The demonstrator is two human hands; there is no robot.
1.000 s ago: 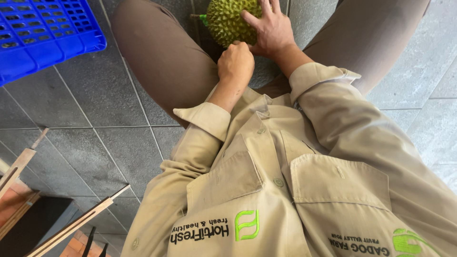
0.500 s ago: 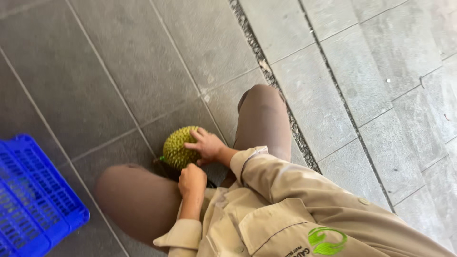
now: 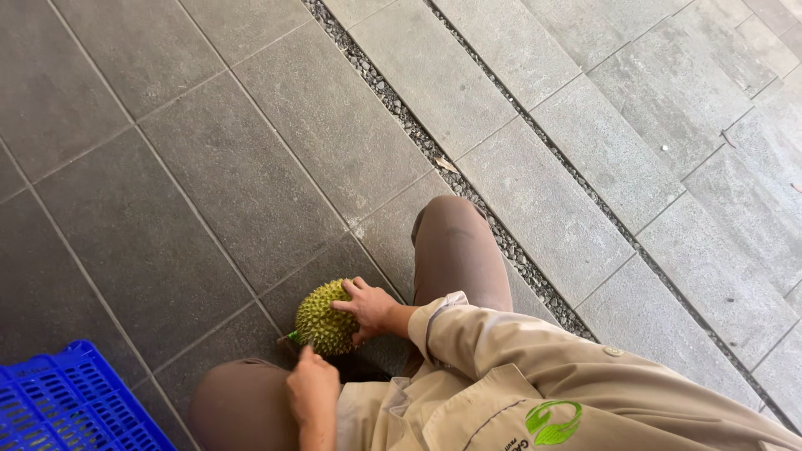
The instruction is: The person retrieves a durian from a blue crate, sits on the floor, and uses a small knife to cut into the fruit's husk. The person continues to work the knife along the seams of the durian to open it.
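A spiky green durian [image 3: 322,320] sits on the grey tiled floor between my knees. My right hand [image 3: 368,309] lies over its right side, fingers spread across the spikes and gripping it. My left hand [image 3: 311,388] is curled into a fist just below the fruit, its knuckles against the near side. I cannot tell whether the fist holds anything. A short green stem [image 3: 291,337] sticks out at the durian's lower left. My beige sleeves and brown trousers fill the bottom of the view.
A blue plastic crate [image 3: 63,401] stands at the lower left corner. A gravel-filled strip [image 3: 468,192] runs diagonally across the floor beside my right knee [image 3: 451,238]. Lighter stone slabs [image 3: 652,125] lie beyond it.
The view has swung away from my chest and pulled back, so more floor shows. Both hands stay on the durian in the same hold.
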